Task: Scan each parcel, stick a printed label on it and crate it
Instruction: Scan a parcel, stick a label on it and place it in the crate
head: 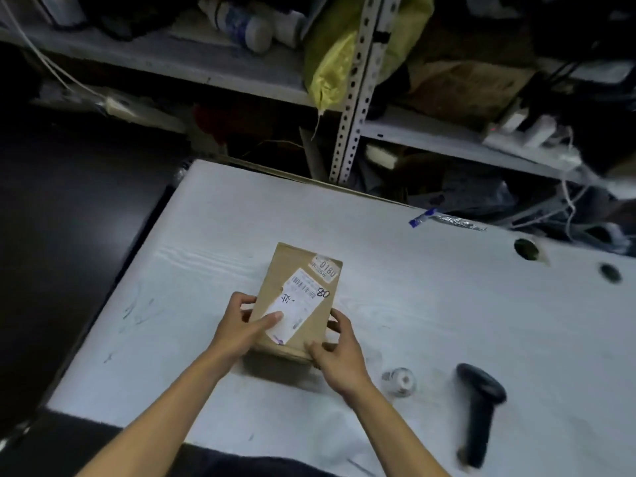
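- The parcel [298,306] is plain brown cardboard, matt and smooth.
- Its label [296,305] is white paper with dark print and pen marks; a second, smaller paper sticker [325,268] looks slightly worn.
- The table [395,297] has a pale, matt top with faint wood-like grain and dark scuffs.
- The scanner [480,407] is black plastic with a dull sheen.
- The shelf upright [354,94] is perforated pale-painted metal.
- The yellow bag [339,49] looks like coarse woven plastic.
- The small roll [399,380] looks clear and glossy.
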Tool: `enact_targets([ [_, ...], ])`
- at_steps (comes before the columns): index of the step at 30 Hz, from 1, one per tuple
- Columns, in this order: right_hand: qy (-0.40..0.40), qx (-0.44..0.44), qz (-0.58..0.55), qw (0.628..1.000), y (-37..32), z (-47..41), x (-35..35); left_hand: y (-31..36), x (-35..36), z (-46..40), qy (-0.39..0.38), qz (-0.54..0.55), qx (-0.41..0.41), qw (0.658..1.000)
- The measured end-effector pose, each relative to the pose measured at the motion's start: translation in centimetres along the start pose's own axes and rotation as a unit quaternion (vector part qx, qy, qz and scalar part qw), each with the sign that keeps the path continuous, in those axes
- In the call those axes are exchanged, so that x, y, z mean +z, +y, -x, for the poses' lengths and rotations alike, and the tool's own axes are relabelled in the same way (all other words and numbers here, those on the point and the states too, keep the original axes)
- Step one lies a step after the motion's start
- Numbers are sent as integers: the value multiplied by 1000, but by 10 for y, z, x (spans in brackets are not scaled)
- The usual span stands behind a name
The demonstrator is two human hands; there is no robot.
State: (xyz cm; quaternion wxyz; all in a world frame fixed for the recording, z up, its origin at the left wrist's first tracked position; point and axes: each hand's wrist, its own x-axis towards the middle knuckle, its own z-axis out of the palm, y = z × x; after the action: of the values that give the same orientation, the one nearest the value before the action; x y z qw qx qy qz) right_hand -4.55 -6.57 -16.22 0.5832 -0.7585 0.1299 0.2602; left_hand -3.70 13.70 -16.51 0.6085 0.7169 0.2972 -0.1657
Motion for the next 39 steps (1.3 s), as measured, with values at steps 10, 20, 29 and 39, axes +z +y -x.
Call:
enact_targets([
  [10, 55, 58, -230, 970, 11, 45, 12, -8, 62, 36, 216, 170, -58, 960],
  [20, 510, -38, 156, 845, 57, 78, -123, -21, 66, 52, 108, 282, -103, 948],
  [29, 330, 258, 22, 908, 96, 69, -192, -14, 64, 50, -68, 306, -169, 935],
  [39, 213, 87, -38, 972, 19, 72, -155, 22, 67, 29, -258, -23, -172, 950],
])
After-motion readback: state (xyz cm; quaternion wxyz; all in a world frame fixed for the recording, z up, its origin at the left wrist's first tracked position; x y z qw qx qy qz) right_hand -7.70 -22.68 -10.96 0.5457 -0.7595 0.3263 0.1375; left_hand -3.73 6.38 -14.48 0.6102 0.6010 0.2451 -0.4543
